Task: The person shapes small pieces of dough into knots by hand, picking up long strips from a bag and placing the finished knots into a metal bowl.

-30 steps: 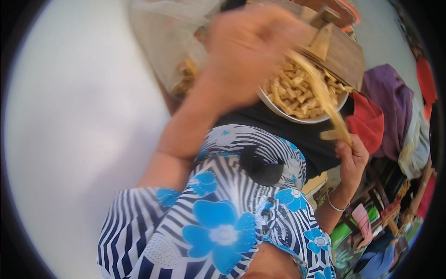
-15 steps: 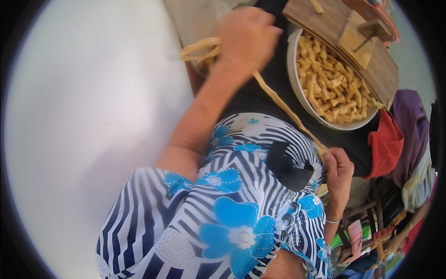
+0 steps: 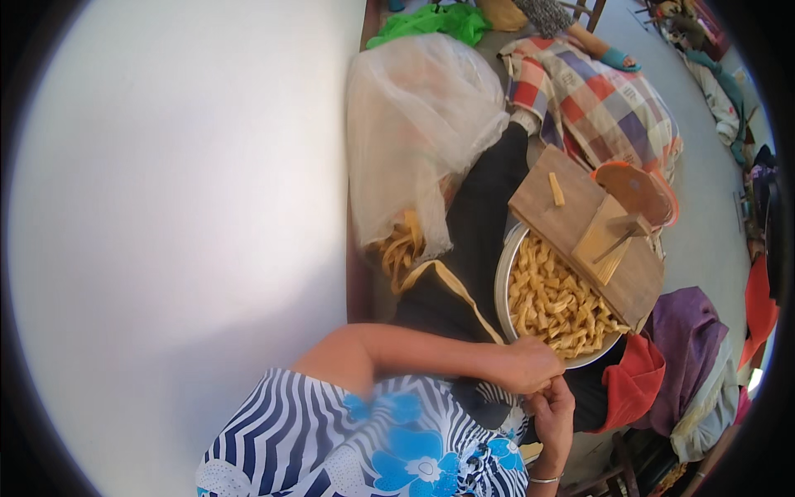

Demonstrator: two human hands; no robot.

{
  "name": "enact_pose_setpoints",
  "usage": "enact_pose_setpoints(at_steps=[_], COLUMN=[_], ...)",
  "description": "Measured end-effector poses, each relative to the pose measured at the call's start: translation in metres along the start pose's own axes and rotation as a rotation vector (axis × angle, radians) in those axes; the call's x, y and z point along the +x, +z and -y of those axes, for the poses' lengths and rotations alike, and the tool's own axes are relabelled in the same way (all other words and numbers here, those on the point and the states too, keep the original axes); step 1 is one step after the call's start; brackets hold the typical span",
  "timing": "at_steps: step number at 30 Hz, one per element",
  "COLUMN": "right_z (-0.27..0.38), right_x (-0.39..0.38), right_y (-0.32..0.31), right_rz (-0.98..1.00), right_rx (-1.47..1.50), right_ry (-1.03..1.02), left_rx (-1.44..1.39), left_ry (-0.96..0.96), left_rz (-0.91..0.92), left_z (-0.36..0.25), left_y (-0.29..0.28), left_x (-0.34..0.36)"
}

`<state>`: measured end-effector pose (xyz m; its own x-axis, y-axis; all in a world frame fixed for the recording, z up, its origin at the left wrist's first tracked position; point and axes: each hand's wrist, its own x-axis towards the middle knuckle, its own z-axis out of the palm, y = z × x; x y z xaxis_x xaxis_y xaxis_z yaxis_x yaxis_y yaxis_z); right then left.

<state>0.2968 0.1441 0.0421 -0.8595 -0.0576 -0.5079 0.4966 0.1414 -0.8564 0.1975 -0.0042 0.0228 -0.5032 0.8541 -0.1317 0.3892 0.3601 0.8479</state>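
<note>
My left hand [image 3: 532,364] reaches across my body to the near rim of a round metal basin [image 3: 503,290]. Its fingers are closed, and a long tan strip [image 3: 465,300] runs into it over my dark-trousered lap. Right below, my right hand [image 3: 553,412] is closed too, fingertips meeting the left hand's at the strip's end, which the fingers mostly hide. Small knotted tan pieces [image 3: 551,302] fill the basin. More loose tan strips [image 3: 402,248] spill from the mouth of a whitish plastic bag [image 3: 422,124] beyond my left forearm.
A wooden board [image 3: 559,211] with an upright fitting lies across the basin's far side. Beyond are a checked cloth sack [image 3: 613,99] and a green bag [image 3: 431,25]. Red cloth [image 3: 633,381] and purple cloth [image 3: 683,331] lie right. A white wall [image 3: 182,207] stands left.
My left hand has come from beside the loose strips back to my right hand, so the two now meet. The view has shifted, showing more of the bag and floor ahead.
</note>
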Motion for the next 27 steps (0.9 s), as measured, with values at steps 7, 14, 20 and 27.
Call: enact_pose_setpoints(at_steps=[7,14,20,27], right_z=[-0.001,-0.008,0.029,0.021], right_x=[0.007,0.050,0.065,0.097], right_y=[-0.007,-0.016,-0.013,-0.010], right_rz=[-0.315,-0.211,-0.204,-0.777], right_rx=[-0.148,-0.305,0.536,-0.133], right_ry=[-0.127,-0.290,-0.373,-0.684], left_rx=[0.062,0.285,-0.947,-1.101], left_ry=[-0.116,0.046,-0.185,-0.144], left_rz=[0.143,-0.183,-0.082,0.019], left_z=[-0.012,0.000,0.014,0.007], left_y=[-0.046,-0.068,-0.052,-0.043], left_x=[0.000,0.045,0.064,0.052])
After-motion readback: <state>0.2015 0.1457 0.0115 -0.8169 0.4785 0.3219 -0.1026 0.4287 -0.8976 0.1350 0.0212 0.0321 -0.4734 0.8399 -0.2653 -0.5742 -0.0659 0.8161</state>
